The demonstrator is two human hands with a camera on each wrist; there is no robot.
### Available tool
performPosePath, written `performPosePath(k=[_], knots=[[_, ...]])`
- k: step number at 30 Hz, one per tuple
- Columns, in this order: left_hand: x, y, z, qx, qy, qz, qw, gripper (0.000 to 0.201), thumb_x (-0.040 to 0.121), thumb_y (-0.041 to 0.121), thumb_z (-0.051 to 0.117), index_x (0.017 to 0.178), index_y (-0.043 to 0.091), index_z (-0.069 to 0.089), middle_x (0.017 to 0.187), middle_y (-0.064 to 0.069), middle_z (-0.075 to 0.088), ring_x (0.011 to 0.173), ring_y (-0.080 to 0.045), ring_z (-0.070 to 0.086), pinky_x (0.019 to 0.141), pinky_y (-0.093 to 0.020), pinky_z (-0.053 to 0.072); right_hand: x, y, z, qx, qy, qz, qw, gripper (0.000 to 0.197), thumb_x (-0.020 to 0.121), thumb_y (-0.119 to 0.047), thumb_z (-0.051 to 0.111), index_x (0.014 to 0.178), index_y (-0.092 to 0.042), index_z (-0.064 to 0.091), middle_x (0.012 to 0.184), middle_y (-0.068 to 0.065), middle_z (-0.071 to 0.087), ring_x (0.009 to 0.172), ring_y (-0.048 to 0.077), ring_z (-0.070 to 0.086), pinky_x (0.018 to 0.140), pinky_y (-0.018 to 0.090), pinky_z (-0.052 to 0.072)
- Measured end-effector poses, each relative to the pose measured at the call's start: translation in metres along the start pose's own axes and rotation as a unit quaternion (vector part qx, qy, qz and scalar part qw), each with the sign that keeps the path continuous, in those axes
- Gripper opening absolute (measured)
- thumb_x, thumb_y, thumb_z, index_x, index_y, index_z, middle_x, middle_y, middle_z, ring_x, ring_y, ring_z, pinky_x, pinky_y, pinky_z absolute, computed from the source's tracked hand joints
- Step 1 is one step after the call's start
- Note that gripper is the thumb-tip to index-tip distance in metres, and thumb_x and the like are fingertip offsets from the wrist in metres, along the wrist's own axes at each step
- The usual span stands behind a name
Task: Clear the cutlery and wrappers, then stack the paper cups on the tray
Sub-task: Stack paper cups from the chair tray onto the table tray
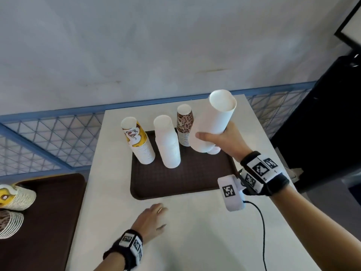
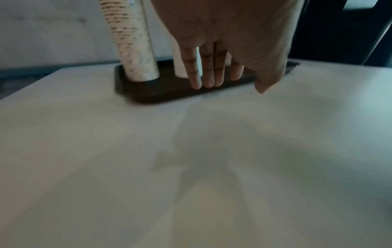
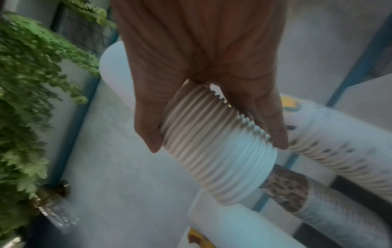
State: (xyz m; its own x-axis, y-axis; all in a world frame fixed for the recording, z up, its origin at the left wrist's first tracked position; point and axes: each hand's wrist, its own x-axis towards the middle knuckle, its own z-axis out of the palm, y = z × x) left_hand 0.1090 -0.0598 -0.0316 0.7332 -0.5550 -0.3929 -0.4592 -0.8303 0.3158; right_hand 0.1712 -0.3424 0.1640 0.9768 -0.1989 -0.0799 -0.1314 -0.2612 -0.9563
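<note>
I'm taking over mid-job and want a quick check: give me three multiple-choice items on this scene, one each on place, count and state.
1. Where is the left hand?
A. on the tray
B. over the white table, near the tray's front edge
C. on a cup stack

2. How many cup stacks stand free on the brown tray?
A. one
B. three
C. six

3. How is the right hand?
A. open, idle
B. gripping the white cup stack
C. flat on the table

Answers: 1 B, fingers straight above the table; 2 B, yellow, white and leopard-print stacks; 3 B, fingers curl round it.
</note>
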Motion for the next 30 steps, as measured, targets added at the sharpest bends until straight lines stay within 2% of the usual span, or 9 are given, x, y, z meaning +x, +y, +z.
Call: performPosePath(k=[3, 6, 9, 11, 17, 21, 25, 28, 30], knots=[[-0.036, -0.035, 0.037, 0.030, -0.092, -0.068, 0.993, 0.084, 0.035, 0.078, 0.054, 0.105, 0.032, 0.061, 0.119, 0.005, 0.048, 0.090, -0.003, 0.068, 0.070, -0.013, 0.053, 0.018, -0.036, 0.020, 0.023, -0.004, -0.038, 0.999, 0.064, 0.064, -0.023, 0.083, 0.119, -0.012, 0.053, 0.111, 0.001, 0.065, 0.100, 0.011, 0.062, 0.083, 0.030, 0.051], [-0.059, -0.046, 0.039, 0.036, -0.120, -0.125, 0.984, 0.116, 0.030, 0.080, 0.063, 0.131, 0.027, 0.040, 0.139, -0.014, 0.048, 0.119, -0.025, 0.057, 0.080, -0.040, 0.055, 0.039, -0.060, 0.043, 0.008, -0.002, -0.053, 0.999, 0.076, 0.058, -0.037, 0.083, 0.124, -0.016, 0.049, 0.117, 0.001, 0.063, 0.106, 0.017, 0.060, 0.089, 0.040, 0.052], [-0.073, -0.044, 0.031, 0.031, -0.116, -0.106, 0.987, 0.111, 0.063, 0.059, 0.069, 0.147, 0.029, 0.003, 0.155, -0.012, -0.013, 0.145, -0.031, 0.000, 0.111, -0.050, 0.027, 0.056, -0.073, 0.064, -0.007, -0.010, -0.050, 0.999, 0.083, 0.057, -0.040, 0.082, 0.127, -0.018, 0.045, 0.122, 0.000, 0.060, 0.111, 0.019, 0.057, 0.096, 0.045, 0.049], [-0.073, -0.042, 0.028, 0.024, -0.123, -0.112, 0.986, 0.107, 0.071, 0.049, 0.069, 0.146, 0.031, -0.004, 0.151, -0.007, -0.028, 0.145, -0.026, -0.013, 0.116, -0.047, 0.019, 0.063, -0.076, 0.075, -0.001, -0.013, -0.042, 0.999, 0.082, 0.060, -0.035, 0.082, 0.129, -0.017, 0.042, 0.125, 0.002, 0.057, 0.113, 0.020, 0.055, 0.096, 0.046, 0.048], [-0.071, -0.046, 0.033, 0.039, -0.111, -0.103, 0.988, 0.101, 0.075, 0.043, 0.069, 0.147, 0.030, -0.002, 0.156, -0.008, -0.019, 0.145, -0.025, -0.011, 0.116, -0.043, 0.023, 0.071, -0.068, 0.100, -0.024, -0.022, -0.007, 0.999, 0.097, 0.048, -0.046, 0.082, 0.131, -0.018, 0.040, 0.127, 0.002, 0.056, 0.115, 0.022, 0.054, 0.098, 0.046, 0.047], [-0.071, -0.047, 0.029, 0.024, -0.105, -0.099, 0.989, 0.090, 0.081, 0.042, 0.063, 0.147, 0.029, 0.003, 0.156, -0.008, -0.016, 0.146, -0.025, -0.007, 0.114, -0.040, 0.027, 0.075, -0.055, 0.111, -0.049, -0.014, 0.015, 0.999, 0.088, 0.059, -0.035, 0.083, 0.133, -0.016, 0.038, 0.130, 0.004, 0.054, 0.117, 0.023, 0.052, 0.098, 0.044, 0.046], [-0.070, -0.046, 0.027, 0.015, -0.101, -0.098, 0.990, 0.086, 0.082, 0.041, 0.061, 0.147, 0.028, 0.006, 0.156, -0.009, -0.014, 0.146, -0.025, -0.006, 0.114, -0.041, 0.027, 0.076, -0.042, 0.118, -0.077, -0.041, 0.051, 0.995, 0.098, 0.053, -0.043, 0.083, 0.134, -0.015, 0.035, 0.130, 0.005, 0.054, 0.117, 0.025, 0.053, 0.098, 0.046, 0.046], [-0.069, -0.047, 0.028, 0.011, -0.096, -0.098, 0.990, 0.084, 0.082, 0.042, 0.060, 0.147, 0.029, 0.008, 0.157, -0.008, -0.013, 0.146, -0.024, -0.005, 0.114, -0.041, 0.028, 0.075, -0.032, 0.118, -0.084, -0.048, 0.067, 0.993, 0.098, 0.062, -0.035, 0.083, 0.138, -0.011, 0.026, 0.134, 0.009, 0.048, 0.121, 0.026, 0.049, 0.102, 0.045, 0.043], [-0.069, -0.047, 0.027, 0.006, -0.095, -0.097, 0.991, 0.083, 0.082, 0.042, 0.060, 0.146, 0.029, 0.009, 0.157, -0.007, -0.012, 0.146, -0.024, -0.004, 0.113, -0.040, 0.028, 0.072, -0.028, 0.117, -0.074, -0.022, 0.065, 0.995, 0.111, 0.058, -0.043, 0.082, 0.142, -0.014, 0.016, 0.137, 0.011, 0.044, 0.124, 0.029, 0.046, 0.104, 0.047, 0.040]])
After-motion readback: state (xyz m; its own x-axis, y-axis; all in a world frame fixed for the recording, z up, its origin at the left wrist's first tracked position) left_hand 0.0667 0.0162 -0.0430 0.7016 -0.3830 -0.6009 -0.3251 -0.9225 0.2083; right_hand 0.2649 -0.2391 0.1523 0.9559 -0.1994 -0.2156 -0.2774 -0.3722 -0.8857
